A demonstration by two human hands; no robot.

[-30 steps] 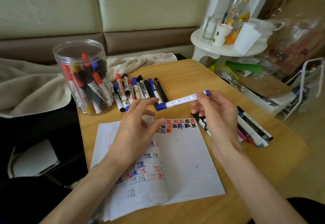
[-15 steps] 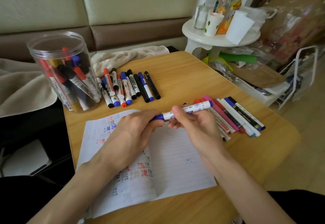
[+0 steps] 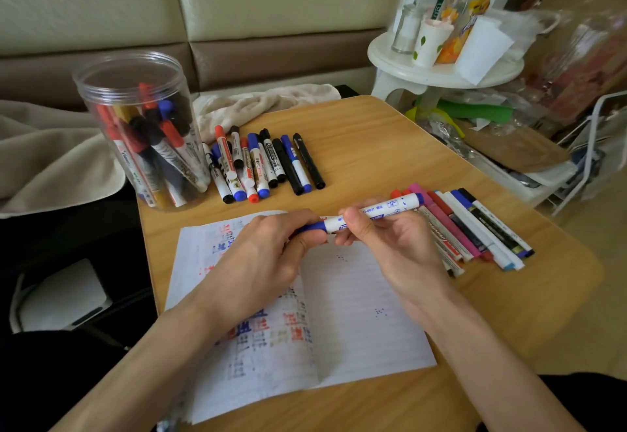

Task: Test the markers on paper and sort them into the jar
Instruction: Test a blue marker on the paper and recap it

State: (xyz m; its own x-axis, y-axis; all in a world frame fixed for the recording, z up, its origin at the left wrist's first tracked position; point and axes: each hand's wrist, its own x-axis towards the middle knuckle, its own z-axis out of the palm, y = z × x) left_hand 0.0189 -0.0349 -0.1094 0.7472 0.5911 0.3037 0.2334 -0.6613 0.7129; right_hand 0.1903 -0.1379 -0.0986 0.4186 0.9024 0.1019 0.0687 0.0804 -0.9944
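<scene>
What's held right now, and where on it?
One blue-and-white marker, in both hands: left hand grips its blue cap, right hand pinches the white barrel.

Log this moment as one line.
left hand: grips cap | right hand: holds marker barrel | marker: over paper, cap on | jar: upright, far left

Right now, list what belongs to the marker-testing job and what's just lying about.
Job: blue-capped white marker, held; clear plastic jar; lined white paper; marker row beside the jar; marker row right of the paper.
Lying about: beige towel; white round side table with bottles and cups.
</scene>
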